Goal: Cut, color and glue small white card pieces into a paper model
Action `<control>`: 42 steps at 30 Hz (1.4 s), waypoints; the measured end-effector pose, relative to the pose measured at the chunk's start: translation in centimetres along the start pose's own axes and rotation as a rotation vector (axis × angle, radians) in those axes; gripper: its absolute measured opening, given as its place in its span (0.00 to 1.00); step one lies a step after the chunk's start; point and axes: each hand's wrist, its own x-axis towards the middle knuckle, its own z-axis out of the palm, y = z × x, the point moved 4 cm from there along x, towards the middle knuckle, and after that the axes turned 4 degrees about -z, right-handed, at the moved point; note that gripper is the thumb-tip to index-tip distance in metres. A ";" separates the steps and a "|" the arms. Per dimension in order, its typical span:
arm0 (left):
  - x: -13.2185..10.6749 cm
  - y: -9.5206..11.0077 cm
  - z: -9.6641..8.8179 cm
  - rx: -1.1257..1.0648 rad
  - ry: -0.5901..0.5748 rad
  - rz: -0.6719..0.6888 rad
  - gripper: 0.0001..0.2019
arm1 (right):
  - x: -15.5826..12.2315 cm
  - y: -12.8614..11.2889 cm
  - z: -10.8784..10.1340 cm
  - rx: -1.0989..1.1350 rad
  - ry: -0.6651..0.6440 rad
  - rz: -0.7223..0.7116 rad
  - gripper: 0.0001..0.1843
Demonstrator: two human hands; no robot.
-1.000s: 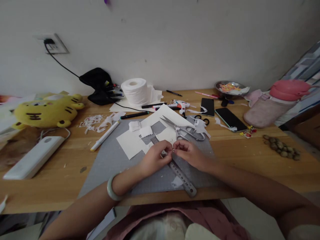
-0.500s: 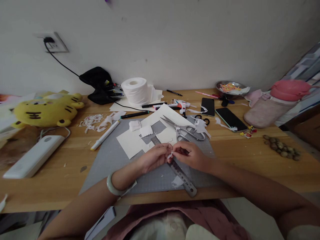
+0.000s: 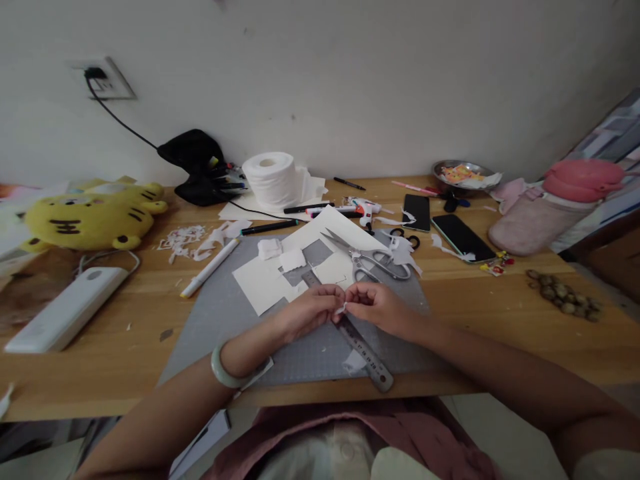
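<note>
My left hand (image 3: 315,308) and my right hand (image 3: 377,305) meet above the grey cutting mat (image 3: 210,333). Between their fingertips is a small white twisted scrap (image 3: 341,309), which looks like tissue or paper; both hands pinch it. Under the hands a steel ruler (image 3: 367,357) lies slantwise on the mat. Just beyond them are sheets of cream card (image 3: 260,283) with cut-out openings. Metal scissors (image 3: 367,259) rest on the card, blades pointing away to the left. A folded white piece (image 3: 270,249) sits on the card's left part.
A tissue roll (image 3: 273,183) stands at the back, near markers and a glue gun (image 3: 367,212). On the right are two phones (image 3: 463,238), a pink-lidded bottle (image 3: 545,213) and a metal bowl (image 3: 440,175). A yellow plush toy (image 3: 90,217) and a white power bank (image 3: 70,310) lie left.
Both hands stay almost in place, still pinching the white scrap. The right fingers have shifted slightly and look more closed around it. The view has tilted a little.
</note>
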 end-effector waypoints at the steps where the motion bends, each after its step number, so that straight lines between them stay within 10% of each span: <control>1: -0.1 0.4 -0.1 0.062 0.049 0.051 0.08 | 0.1 0.0 -0.1 -0.002 0.014 0.012 0.07; 11: -0.4 1.7 -0.1 0.432 0.197 0.154 0.09 | 0.1 -0.2 -0.4 0.007 0.079 0.036 0.08; 42: -0.5 1.3 0.3 0.417 0.181 0.178 0.08 | 0.0 0.1 -0.4 -0.057 0.080 0.053 0.06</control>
